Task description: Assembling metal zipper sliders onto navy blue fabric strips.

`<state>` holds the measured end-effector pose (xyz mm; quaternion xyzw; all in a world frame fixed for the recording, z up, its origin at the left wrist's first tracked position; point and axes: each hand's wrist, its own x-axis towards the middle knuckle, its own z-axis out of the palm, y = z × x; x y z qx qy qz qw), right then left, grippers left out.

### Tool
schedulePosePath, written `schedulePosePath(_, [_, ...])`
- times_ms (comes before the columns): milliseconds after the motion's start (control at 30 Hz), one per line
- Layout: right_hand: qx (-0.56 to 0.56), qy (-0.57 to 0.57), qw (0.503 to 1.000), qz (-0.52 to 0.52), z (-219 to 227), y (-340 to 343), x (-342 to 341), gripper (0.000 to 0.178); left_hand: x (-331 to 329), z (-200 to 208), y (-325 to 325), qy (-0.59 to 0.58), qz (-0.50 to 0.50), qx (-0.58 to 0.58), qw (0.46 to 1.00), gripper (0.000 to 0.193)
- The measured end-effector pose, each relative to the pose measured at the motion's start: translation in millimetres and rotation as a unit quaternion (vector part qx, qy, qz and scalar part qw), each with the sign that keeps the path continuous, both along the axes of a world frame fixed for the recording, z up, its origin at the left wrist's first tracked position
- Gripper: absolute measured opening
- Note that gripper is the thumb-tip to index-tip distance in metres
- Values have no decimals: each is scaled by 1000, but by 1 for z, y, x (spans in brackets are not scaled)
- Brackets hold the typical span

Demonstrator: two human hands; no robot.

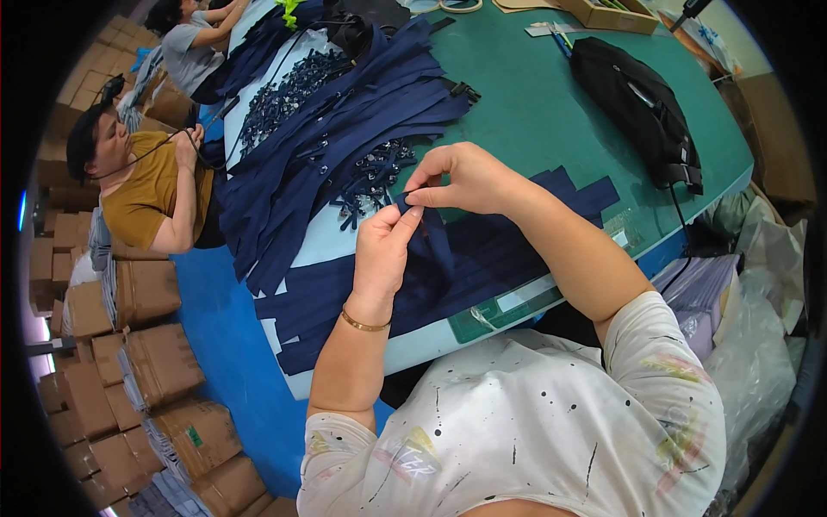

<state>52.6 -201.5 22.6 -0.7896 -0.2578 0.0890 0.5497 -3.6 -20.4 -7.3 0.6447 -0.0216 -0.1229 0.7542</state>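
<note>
Both of my hands meet above the table's near side, pinching one end of a navy fabric strip (438, 250). My left hand (383, 250) grips it from below, thumb and fingers pressed together. From above, my right hand (469, 179) closes its thumb and forefinger on the same end. The rest of the strip hangs down past my fingers. Just beyond lies a heap of small navy tabs with shiny metal parts (375, 172). Flat navy strips (323, 289) lie beneath my hands, and a larger spread of long navy strips (301, 185) covers the table farther left.
The green-topped table (517, 95) carries a black bag (633, 103) and an open cardboard tray (616, 15). Another tab heap (289, 90) lies far left. Two people work along the left edge, one in a mustard shirt (146, 189). Cardboard boxes (159, 362) stack left; clear plastic (749, 370) lies right.
</note>
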Motion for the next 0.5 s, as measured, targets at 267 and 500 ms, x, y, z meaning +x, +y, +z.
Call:
schedulePosePath(267, [12,24,1000,-1,1,3,0,19,2,8,2,-29,2,45,999,18])
schedulePosePath(500, [-8,36,999,-27,7,5,-4,22,0,18,-1,-17,2,19,1000,18])
